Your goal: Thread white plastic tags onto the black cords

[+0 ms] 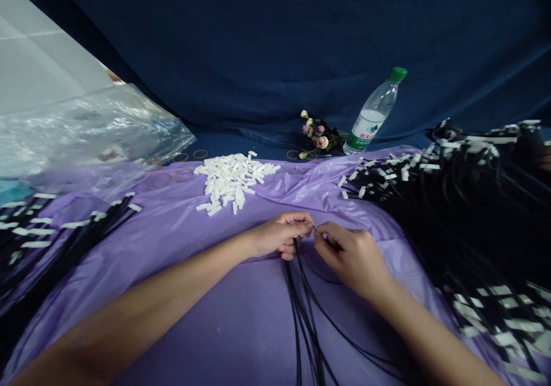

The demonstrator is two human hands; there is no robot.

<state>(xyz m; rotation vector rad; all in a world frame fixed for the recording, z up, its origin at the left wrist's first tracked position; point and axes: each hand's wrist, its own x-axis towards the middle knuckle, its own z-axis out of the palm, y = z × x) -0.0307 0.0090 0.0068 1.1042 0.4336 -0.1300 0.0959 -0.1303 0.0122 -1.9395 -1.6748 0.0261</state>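
Note:
Several thin black cords (310, 323) hang from my left hand (286, 234), whose fingers are closed round their upper ends. Close by on the right, my right hand (350, 254) pinches the thin dark end of a cord between thumb and forefinger. The fingertips of both hands nearly meet. Just beyond them, a heap of small white pieces (232, 179) lies on the purple sheet (206, 317). Whether a white piece is between my fingers is too small to tell.
Black cords with white tags lie in bundles at the left (81, 242) and in a large pile at the right (451, 213). Behind are a tilted water bottle (370, 122), artificial flowers (318, 136), rubber bands (200, 154) and a clear plastic bag (99, 127). A dark blue cloth (258, 47) hangs behind.

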